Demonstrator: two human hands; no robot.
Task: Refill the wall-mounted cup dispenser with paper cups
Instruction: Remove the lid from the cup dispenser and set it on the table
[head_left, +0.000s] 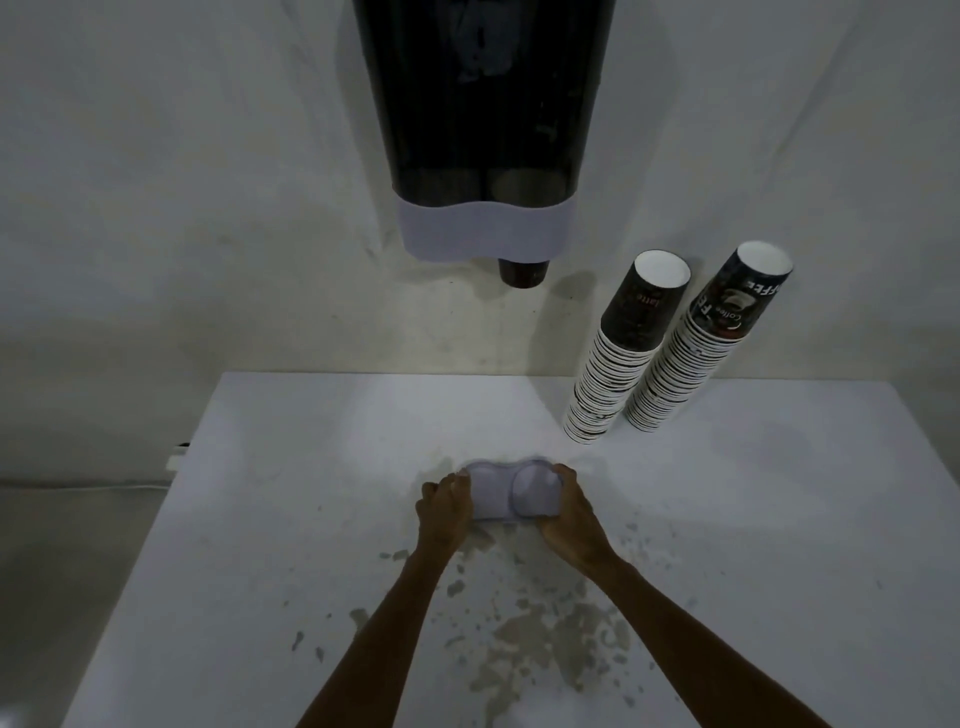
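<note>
A dark translucent cup dispenser (483, 104) hangs on the wall with a pale band (485, 231) at its bottom. One dark cup (522, 274) pokes out below its right tube. On the white table (260, 519) lies the dispenser's pale double-round lid (506, 491). My left hand (444, 512) grips its left end and my right hand (569, 514) grips its right end. Two tall leaning stacks of upside-down paper cups stand at the back right: the nearer stack (618, 353) and the farther stack (701, 343).
The tabletop has chipped, stained patches (545, 639) near its front. A white plug or socket (177, 457) sits off the table's left edge against the wall. The wall (182, 182) rises directly behind the table.
</note>
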